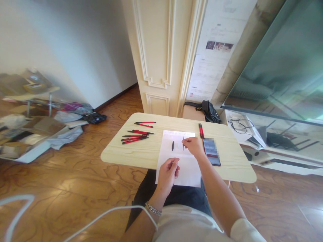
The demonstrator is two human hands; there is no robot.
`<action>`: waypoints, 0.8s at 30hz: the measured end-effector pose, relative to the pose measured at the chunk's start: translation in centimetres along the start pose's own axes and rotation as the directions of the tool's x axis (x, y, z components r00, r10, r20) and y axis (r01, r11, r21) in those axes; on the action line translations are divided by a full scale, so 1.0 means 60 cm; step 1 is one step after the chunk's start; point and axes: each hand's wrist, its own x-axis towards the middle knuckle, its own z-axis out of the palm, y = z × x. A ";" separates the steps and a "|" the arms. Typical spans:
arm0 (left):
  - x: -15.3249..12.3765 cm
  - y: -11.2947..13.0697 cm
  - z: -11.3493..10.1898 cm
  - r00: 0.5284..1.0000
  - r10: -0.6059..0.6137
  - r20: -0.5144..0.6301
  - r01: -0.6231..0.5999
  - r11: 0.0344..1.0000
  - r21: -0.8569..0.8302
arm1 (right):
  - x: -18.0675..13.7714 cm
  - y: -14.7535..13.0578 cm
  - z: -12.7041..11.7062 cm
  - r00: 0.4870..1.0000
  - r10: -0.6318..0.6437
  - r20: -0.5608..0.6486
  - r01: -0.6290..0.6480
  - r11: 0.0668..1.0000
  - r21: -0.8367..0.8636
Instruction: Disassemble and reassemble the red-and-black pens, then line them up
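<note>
My right hand pinches a thin dark pen refill upright against the view, over a white paper sheet. Left of that refill, a short black pen part lies on the sheet. My left hand is closed above the paper's near part, thumb pressed to the curled fingers; whatever it may hold is hidden. Several red and black pens lie in a loose group at the table's left. Two more red and black pens rest side by side beyond my right hand.
The pale wooden table has rounded corners. A phone lies right of the paper, its screen partly blurred out. A white cable crosses near my left forearm. Behind the table are a black bag and a cream panel.
</note>
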 end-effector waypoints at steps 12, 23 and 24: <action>0.001 0.000 -0.004 0.998 -0.049 -0.027 0.047 0.997 -0.064 | -0.003 0.007 0.035 0.998 -0.040 -0.056 0.002 0.832 -0.554; 0.000 0.002 -0.004 0.998 -0.055 -0.034 0.050 0.990 -0.134 | -0.031 -0.008 0.030 0.988 -0.099 -0.116 0.044 0.914 -0.404; 0.000 0.003 -0.004 0.998 -0.056 -0.030 0.051 0.988 -0.147 | -0.042 -0.010 0.029 0.987 -0.114 -0.114 0.074 0.947 -0.312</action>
